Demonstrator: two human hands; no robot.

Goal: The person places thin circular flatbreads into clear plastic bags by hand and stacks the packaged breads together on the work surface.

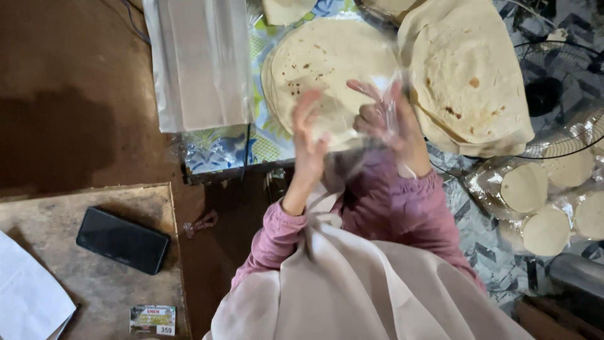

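My left hand (pixel 308 135) and my right hand (pixel 384 116) are raised in front of me, both gripping a clear plastic bag (pixel 371 107) that is blurred by motion. Just beyond the hands lies a stack of round flatbreads (pixel 327 56) with brown spots, on a patterned cloth. A second, larger pile of flatbreads (pixel 469 75) lies to its right. My sleeves are mauve and a beige cloth covers my lap.
A stack of clear plastic bags (pixel 201 63) lies at the upper left. Bagged smaller flatbreads (pixel 547 208) rest at the right, beside a wire fan guard (pixel 560 94). A black phone (pixel 123 240) lies on a worn board (pixel 113 289), with a small card (pixel 153 319) and white paper (pixel 28 296).
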